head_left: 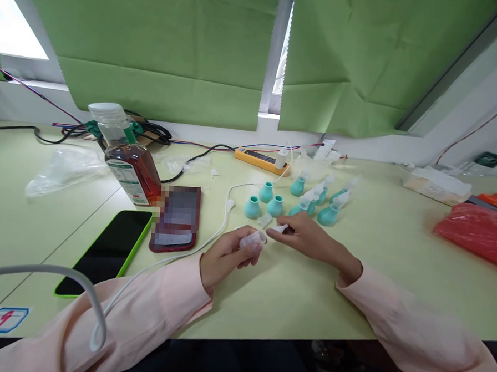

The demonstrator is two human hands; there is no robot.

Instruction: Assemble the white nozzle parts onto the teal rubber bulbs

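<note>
Between the thumb and fingers of my left hand (pixel 230 255) is a clear plastic cap (pixel 252 240), its open end facing right. My right hand (pixel 306 233) pinches a small white nozzle (pixel 280 229), which points toward the cap with a small gap between them. Just beyond the hands a clear plastic piece (pixel 265 220) lies on the table. Behind it stand a few turquoise rubber bulbs (pixel 252 207) with open necks. To their right, several more turquoise bulbs (pixel 327 214) carry clear tips (pixel 341 199).
On the left are a green-edged phone (pixel 107 251), a red-cased phone (pixel 175 218) and a bottle of brown liquid (pixel 130 166). A white cable (pixel 206 245) crosses by my left arm. A yellow power strip (pixel 258 160) lies behind; a red plastic bag (pixel 475 231) is at right.
</note>
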